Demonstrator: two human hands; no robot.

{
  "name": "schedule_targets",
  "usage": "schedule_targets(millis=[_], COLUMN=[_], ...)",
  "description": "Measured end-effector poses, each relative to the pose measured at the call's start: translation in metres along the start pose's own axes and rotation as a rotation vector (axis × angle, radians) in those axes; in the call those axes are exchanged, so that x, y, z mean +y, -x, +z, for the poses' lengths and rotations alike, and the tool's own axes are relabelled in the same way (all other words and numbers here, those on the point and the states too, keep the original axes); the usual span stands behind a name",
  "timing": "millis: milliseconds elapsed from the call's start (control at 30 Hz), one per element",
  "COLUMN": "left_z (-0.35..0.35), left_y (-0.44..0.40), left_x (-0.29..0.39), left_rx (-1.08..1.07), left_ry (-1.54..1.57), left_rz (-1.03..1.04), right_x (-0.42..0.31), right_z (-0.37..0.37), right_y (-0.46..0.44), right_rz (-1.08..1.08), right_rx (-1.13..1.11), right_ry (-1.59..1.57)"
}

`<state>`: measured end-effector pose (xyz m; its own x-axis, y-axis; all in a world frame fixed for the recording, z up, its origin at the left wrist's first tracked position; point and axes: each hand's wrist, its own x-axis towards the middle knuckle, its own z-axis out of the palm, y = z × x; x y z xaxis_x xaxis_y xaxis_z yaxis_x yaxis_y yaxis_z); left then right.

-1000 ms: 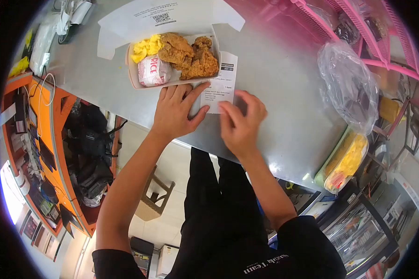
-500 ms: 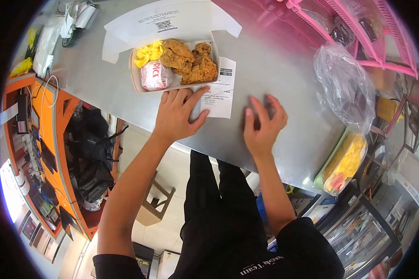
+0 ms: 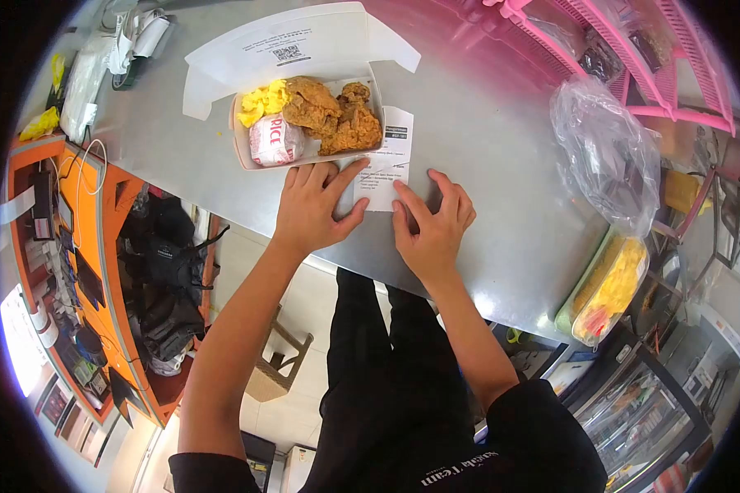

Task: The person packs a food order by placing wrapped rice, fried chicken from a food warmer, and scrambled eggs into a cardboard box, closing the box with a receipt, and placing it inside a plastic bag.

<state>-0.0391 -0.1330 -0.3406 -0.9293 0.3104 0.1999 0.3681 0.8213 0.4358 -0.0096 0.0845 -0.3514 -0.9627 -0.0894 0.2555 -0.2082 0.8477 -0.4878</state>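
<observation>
An open white food box (image 3: 311,163) holds fried chicken (image 3: 312,107), yellow scrambled egg (image 3: 263,102) and a wrapped round packet marked RICE (image 3: 273,141). Its lid (image 3: 255,45) is folded back. A printed paper slip (image 3: 386,177) lies partly under the box's right end. My left hand (image 3: 312,207) rests with fingers spread at the box's near edge, thumb and index finger by the slip's left side. My right hand (image 3: 436,226) has its fingers apart, with fingertips at the slip's right edge.
Pink plastic racks (image 3: 633,66) stand at the upper right of the metal table (image 3: 501,164). A clear plastic bag (image 3: 604,156) and a green-rimmed container of yellow food (image 3: 612,283) are at the right edge. Papers and packets (image 3: 131,41) lie at the upper left.
My right hand moved right, away from the slip, then came back to its right edge. My left hand has stayed by the box.
</observation>
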Motion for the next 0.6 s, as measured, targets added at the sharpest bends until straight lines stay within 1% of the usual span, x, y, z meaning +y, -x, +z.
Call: schedule_targets(millis=[333,433,600], left_z=[0.001,0.001,0.0], left_y=[-0.002,-0.002,0.0], left_x=[-0.001,-0.001,-0.001], left_rx=[0.029,0.023,-0.032], left_ry=[0.002,0.001,0.005], left_rz=[0.023,0.014,-0.01], right_x=[-0.01,-0.017,-0.05], right_z=[0.0,0.004,0.012], right_y=[0.012,0.011,0.001], right_rz=[0.1,0.09,-0.005], right_rx=[0.021,0.03,0.014], right_ry=[-0.002,-0.033,-0.188])
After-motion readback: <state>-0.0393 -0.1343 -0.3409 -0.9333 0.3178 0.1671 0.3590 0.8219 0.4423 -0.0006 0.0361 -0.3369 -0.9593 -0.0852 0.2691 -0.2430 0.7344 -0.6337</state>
